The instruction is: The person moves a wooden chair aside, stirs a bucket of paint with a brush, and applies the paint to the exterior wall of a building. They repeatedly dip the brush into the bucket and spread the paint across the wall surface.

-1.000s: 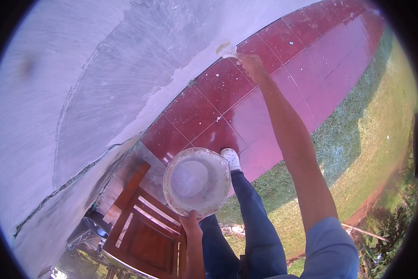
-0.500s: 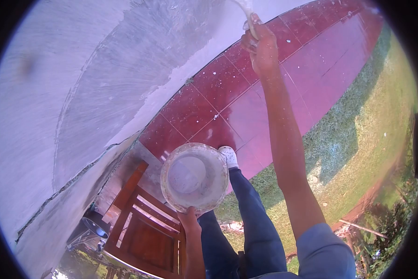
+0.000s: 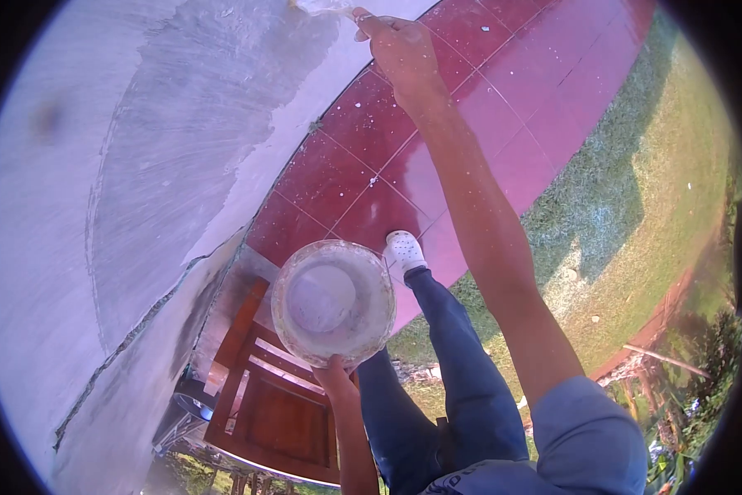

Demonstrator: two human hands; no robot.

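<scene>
My left hand (image 3: pixel 335 379) is closed on the near rim of a round bucket (image 3: pixel 379 330), thumb over the edge. Pale, whitish liquid (image 3: pixel 321 297) lies in the bottom, and the sides are smeared with dried splashes. At the top of the view, my right hand (image 3: pixel 400 54) is closed around the handle of a pale paintbrush (image 3: pixel 326 7), its far end cut off by the frame's edge. The brush is up against the wall (image 3: pixel 189 140), which carries a broad grey, wet-looking streaked patch beside paler areas. Whether the bristles touch the wall is hard to make out.
Red floor tiles (image 3: pixel 346 165) with white spatters run along the wall's foot. A brown wooden chair (image 3: pixel 284 421) stands at lower left, close to the bucket. My white shoe (image 3: pixel 404 252) is on the tiles. Grass (image 3: pixel 586 247) borders them at right.
My right hand has moved left and up with the paintbrush, closer to the wall. The bucket in my left hand has shifted slightly left and up in view.
</scene>
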